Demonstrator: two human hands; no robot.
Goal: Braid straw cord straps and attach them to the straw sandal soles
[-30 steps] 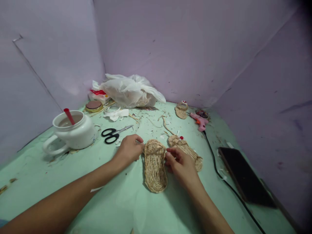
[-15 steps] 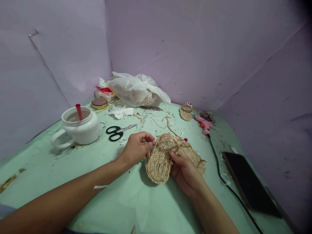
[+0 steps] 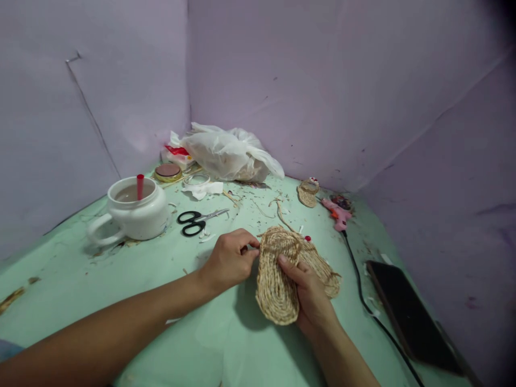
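Note:
A slipper-shaped piece of coiled straw braid [image 3: 278,285] is raised off the table in my right hand [image 3: 312,290], thumb on top and fingers underneath. At its upper left edge, the fingertips of my left hand [image 3: 234,258] are pinched together. Whatever they pinch there is too small to make out. Another coiled straw sole [image 3: 322,266] lies on the table just behind and to the right, partly covered. Close to it is a small red bead-like thing [image 3: 307,238]. Black-handled scissors [image 3: 197,220] lie beyond my left hand.
At the left stands a white mug [image 3: 139,215] with a red stick in it. A plastic bag [image 3: 229,153] sits at the back. To the right are a tiny straw slipper [image 3: 307,194], a pink glue gun [image 3: 337,212] with its black cord, and a phone [image 3: 415,317].
My right hand has tilted the straw slipper and brought it slightly nearer and to the right. My left hand's fingers have closed more tightly at its edge. The view has shifted a little.

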